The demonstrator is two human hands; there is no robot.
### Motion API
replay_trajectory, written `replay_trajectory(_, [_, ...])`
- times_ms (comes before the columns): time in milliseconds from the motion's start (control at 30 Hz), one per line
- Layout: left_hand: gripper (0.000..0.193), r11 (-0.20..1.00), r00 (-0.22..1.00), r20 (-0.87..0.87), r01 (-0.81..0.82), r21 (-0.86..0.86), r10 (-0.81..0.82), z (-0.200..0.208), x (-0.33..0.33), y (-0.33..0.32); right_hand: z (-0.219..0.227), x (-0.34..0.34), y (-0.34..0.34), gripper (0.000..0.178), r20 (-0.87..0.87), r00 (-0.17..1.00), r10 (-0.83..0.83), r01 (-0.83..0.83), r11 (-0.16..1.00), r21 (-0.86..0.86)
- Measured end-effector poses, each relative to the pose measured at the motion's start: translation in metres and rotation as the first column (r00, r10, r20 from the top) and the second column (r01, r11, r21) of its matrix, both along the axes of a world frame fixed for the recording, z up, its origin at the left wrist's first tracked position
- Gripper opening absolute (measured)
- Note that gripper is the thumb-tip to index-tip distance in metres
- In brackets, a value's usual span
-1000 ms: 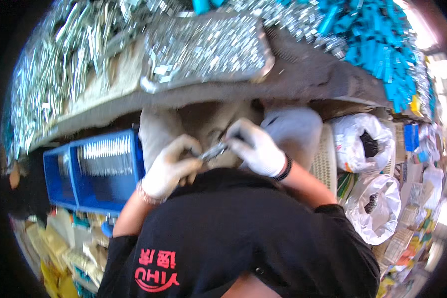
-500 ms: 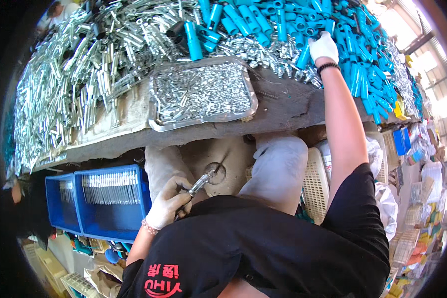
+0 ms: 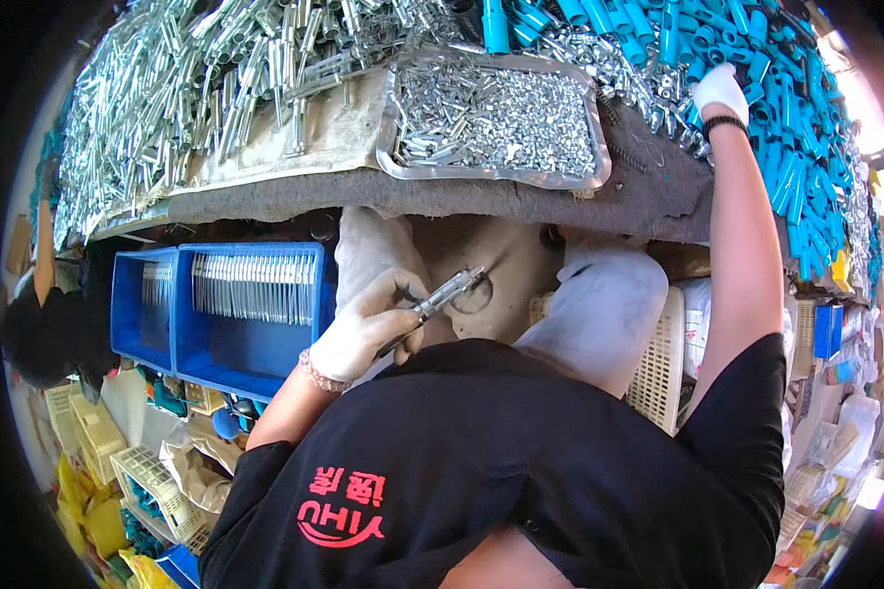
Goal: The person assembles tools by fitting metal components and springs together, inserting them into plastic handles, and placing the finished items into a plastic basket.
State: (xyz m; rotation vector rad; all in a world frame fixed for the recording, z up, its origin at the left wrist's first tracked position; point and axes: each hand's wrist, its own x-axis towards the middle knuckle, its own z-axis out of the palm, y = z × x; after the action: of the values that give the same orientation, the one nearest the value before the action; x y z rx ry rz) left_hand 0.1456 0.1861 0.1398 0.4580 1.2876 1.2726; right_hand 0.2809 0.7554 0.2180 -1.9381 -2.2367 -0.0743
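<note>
In my white-gloved left hand (image 3: 368, 329), held above my lap, is a slim silver metal tool-like part (image 3: 449, 292). Its bright end points up and to the right, while a dark end shows below my closed fingers. My right hand (image 3: 722, 93), also gloved, reaches far out to the near edge of a heap of teal tubes (image 3: 791, 128). Its fingers are turned down among the tubes and hidden, so any hold there does not show. Small silver fittings (image 3: 648, 83) lie just left of that hand.
A metal tray (image 3: 599, 162) of small silver pieces sits on the cloth-covered bench (image 3: 324, 199). Silver tubes (image 3: 206, 108) are heaped to its left. Blue bins (image 3: 246, 348) with rows of thin metal parts stand left of my legs. A cream crate (image 3: 653, 368) is at the right. Another person (image 3: 44, 329) is at far left.
The view has shifted, so the bench and bins appear higher and further right. My left hand still grips the silver part, now lifted slightly from my body. My right hand stays at the teal heap.
</note>
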Motion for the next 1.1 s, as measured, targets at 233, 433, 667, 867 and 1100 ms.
replay_trajectory(233, [0.023,0.999,1.000,-0.005,-0.002,0.054,0.002,0.011,0.006,0.006,0.012,-0.021,0.041,0.059,0.679,0.733,0.024,0.144,0.971,-0.191])
replay_trajectory(433, [0.022,0.998,0.998,-0.002,-0.063,0.017,0.063,-0.001,0.000,-0.009,0.032,0.052,-0.033,0.085,-0.298,0.912,0.283,-0.167,0.917,0.363])
replay_trajectory(667, [0.018,0.998,0.975,-0.223,0.001,-0.060,-0.015,-0.006,-0.015,-0.001,-0.027,0.067,-0.291,0.017,-0.921,0.301,0.246,-0.863,0.482,-0.153])
replay_trajectory(867, [0.020,0.997,0.999,-0.027,0.015,-0.077,-0.017,-0.009,-0.009,0.002,-0.088,0.074,-0.312,0.020,-0.920,0.366,0.141,-0.859,0.432,-0.276])
replay_trajectory(1100, [0.020,0.984,0.986,-0.012,0.164,-0.072,-0.165,0.001,0.002,0.007,-0.092,0.058,-0.344,0.019,-0.886,0.455,-0.089,-0.866,0.187,-0.463])
